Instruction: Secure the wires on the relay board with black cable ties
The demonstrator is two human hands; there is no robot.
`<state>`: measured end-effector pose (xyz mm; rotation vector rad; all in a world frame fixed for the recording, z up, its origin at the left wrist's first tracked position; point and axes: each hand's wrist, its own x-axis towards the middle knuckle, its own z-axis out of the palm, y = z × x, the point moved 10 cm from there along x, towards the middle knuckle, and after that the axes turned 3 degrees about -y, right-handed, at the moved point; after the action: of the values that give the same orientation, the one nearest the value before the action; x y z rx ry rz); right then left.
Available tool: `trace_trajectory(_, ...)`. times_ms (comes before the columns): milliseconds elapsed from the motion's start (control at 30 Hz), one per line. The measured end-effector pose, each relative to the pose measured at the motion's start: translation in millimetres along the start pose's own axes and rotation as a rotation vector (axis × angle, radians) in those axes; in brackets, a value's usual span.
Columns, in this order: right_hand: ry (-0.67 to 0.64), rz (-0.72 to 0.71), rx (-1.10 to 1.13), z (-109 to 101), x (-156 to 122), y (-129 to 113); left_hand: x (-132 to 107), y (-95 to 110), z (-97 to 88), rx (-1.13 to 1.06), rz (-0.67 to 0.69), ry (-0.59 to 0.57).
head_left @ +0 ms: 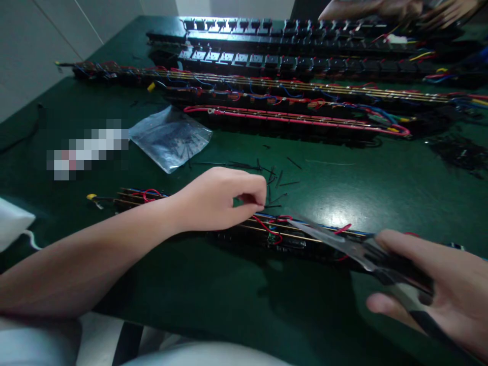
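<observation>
Black-handled scissors are in my right hand, their blades pointing left over a wired strip. My left hand is closed in a pinch just above the same strip. A thin black piece shows at its fingertips; whether it is gripped or lies behind them I cannot tell. The long black strip lies across the table in front of me, with brass-coloured rails and red and blue wires along it. My left forearm covers part of it. Several thin black pieces, like cable-tie offcuts, lie scattered beyond my left hand.
A clear plastic bag lies on the green table. Farther back are several long wired strips and rows of black socket housings. A pile of black bits is at the right. Another person's hands work at the far side.
</observation>
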<state>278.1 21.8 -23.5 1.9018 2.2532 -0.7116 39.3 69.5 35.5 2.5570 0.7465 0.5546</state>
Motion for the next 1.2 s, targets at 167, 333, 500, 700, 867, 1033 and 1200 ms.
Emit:
trace_trajectory(167, 0.034, -0.043, -0.147, -13.3, 12.3, -24.9, 0.4, -29.8, -2.9, -0.207, -0.176, 0.087)
trace_trajectory(333, 0.133, -0.203, -0.243, -15.2, 24.8, -57.5, -1.2, -38.8, 3.0, -0.325, -0.217, 0.102)
trace_trajectory(500, 0.075, -0.246, -0.286, -8.9, 40.8, -73.0, -1.8, -40.3, 5.5, -0.386, -0.215, 0.102)
trace_trajectory(700, 0.019, -0.291, -0.305, -4.4, 56.9, -90.2, -1.0, -40.5, 7.0, -0.421, -0.206, 0.094)
trace_trajectory(867, -0.051, -0.313, -0.267, -7.6, 64.9, -85.7, -0.3, -39.8, 7.5, -0.425, -0.187, 0.101)
trace_trajectory(1033, -0.066, -0.298, -0.231, -24.7, 68.9, -69.4, 0.1, -41.2, 6.3, -0.423, -0.180, 0.120)
trace_trajectory(1200, -0.054, -0.271, -0.205, -31.5, 72.3, -67.7, 0.1, -41.7, 5.2, -0.415, -0.186, 0.127)
